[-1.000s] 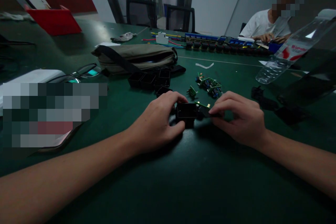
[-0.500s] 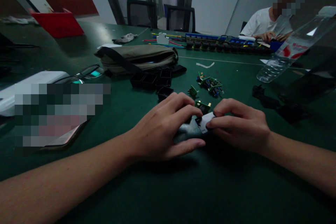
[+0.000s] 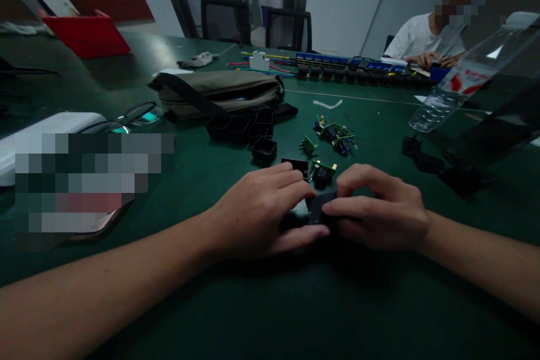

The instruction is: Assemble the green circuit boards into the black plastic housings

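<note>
A small dark plastic case (image 3: 319, 208) is held between my two hands just above the green table. My left hand (image 3: 259, 208) is closed on its left side, the thumb in front and the fingers behind. On the right side, my right hand (image 3: 379, 208) pinches the case between bent fingers and thumb. Part of the case is hidden by the fingers. Right behind it stand a green circuit board (image 3: 323, 173) with a black part on it and a black open box (image 3: 296, 169). Farther back lie a smaller board (image 3: 308, 145) and a heap of circuit boards (image 3: 337, 135).
Several black plastic boxes (image 3: 230, 129) lie before a grey-green bag (image 3: 219, 90). Glasses (image 3: 141, 115) and a blurred-out flat object (image 3: 97, 180) are at left. A clear bottle (image 3: 459, 87) leans at right near black scraps (image 3: 426, 160). Across the table a person (image 3: 422, 39) handles something.
The held case has turned: a whitish face and a shiny grey side showed before, and a dark face shows now. The black box behind my left fingers has come into sight.
</note>
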The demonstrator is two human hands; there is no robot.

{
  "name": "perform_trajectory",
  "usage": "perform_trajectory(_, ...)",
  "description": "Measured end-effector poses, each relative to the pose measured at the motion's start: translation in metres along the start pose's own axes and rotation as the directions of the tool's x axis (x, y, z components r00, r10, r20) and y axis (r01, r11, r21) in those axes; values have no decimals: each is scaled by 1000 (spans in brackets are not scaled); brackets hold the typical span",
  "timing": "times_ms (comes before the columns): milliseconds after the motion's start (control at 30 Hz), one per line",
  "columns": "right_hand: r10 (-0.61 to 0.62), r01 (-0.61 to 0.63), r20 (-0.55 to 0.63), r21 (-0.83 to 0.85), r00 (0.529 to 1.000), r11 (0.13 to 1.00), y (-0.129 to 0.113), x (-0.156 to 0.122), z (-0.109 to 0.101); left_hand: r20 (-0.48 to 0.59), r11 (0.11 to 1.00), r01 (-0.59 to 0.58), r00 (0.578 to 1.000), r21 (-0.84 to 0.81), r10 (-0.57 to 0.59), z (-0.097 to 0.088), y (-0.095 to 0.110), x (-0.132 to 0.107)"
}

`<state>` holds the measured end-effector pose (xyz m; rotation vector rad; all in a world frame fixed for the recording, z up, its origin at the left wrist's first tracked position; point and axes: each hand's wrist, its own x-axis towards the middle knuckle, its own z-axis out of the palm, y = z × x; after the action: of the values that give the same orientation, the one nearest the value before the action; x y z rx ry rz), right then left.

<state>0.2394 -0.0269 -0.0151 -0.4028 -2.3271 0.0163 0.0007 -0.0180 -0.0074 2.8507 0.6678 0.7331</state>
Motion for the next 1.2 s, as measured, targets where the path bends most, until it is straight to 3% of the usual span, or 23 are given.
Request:
perform_trajectory(167, 118, -121, 45, 66, 992, 991, 6, 1, -1, -5, 1000, 19, 1000, 0, -19, 0, -2, 0)
perform_trajectory(333, 78, -92, 110, 124, 991, 988, 12, 2, 2, 0, 1000, 9, 1000, 6, -9, -2, 0, -1)
perform_trajectory(667, 75, -83, 127, 65, 989, 994, 11, 3, 1, 31, 1000, 14, 999, -13, -13, -3, 0, -2)
perform_trajectory(800, 99, -108, 129, 71, 987, 992, 11, 3, 2, -5, 999, 17, 1000, -31, -18, -6, -1, -2)
perform_trajectory(1000, 91, -107, 189, 74, 978, 991, 12, 3, 3, -155, 970, 235, 962, 64, -223, -4, -4, -1)
perform_trajectory(1200, 82, -110, 221, 117, 972, 987, 10, 4, 2, -108, 898, 397, 917, 190, -383, 2, -8, 1)
